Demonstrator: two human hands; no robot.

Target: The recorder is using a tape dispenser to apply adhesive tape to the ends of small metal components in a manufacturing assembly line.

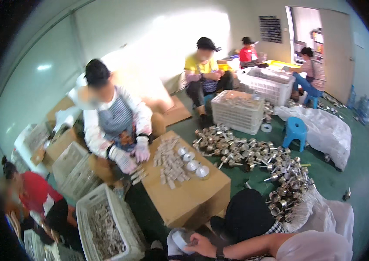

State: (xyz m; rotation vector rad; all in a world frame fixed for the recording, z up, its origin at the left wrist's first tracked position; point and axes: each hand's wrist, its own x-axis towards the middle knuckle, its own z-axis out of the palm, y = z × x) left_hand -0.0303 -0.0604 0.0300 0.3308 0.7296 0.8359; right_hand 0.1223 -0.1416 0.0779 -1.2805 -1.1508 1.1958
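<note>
Neither of my own hands can be made out. Closest to me, a person in a black cap (247, 213) leans to the left at the lower edge. That person's bare arm (258, 247) seems to join the white sleeve, and the hand (202, 245) is on a whitish object (181, 240), too blurred to name. Beyond, a cardboard box (193, 195) bears many pale, short strips (170, 162) and several round white-and-silver pieces (192, 165). Across it sits a person in a blue-grey apron (121, 114), gloved hands (132, 157) over a few strips at the box's left edge.
A white crate (102, 191) of small pale pieces stands left of the box. Shiny metal cup-shaped parts (245, 150) with stems lie heaped on the green floor. A blue stool (295, 132), white plastic sheeting (323, 126) and stacked crates (239, 111) stand beyond. Other people sit around.
</note>
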